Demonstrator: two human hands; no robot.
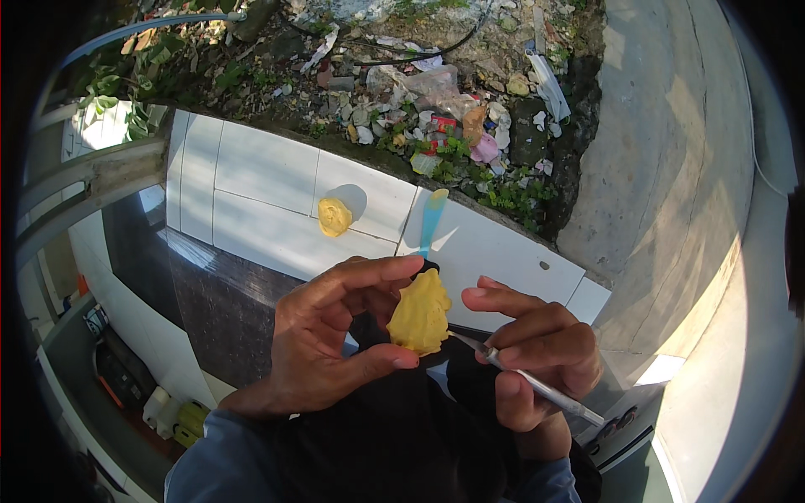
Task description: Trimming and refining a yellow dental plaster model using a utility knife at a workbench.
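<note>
My left hand [317,329] pinches a rough yellow lump [421,315], clay-like in look, between its thumb and fingers. From the right, my right hand [547,345] grips a slim silver craft knife [560,397] like a pen. Its thin pointed tip comes up to the lump's lower right edge; whether it touches or cuts in is hard to tell. Beyond my left hand a second, smaller yellow lump [334,217] rests on the white tiled ledge [264,178]. A light-blue flat tool [433,223] with a pale yellow tip also lies there, just past the held lump.
Beyond the ledge, the ground [436,101] is strewn with stones, plants, plastic and other litter. A concrete strip [654,168] runs along the right. Dark glossy tiles [222,310] lie left of my left hand, with a yellow-green object [191,422] at the lower left.
</note>
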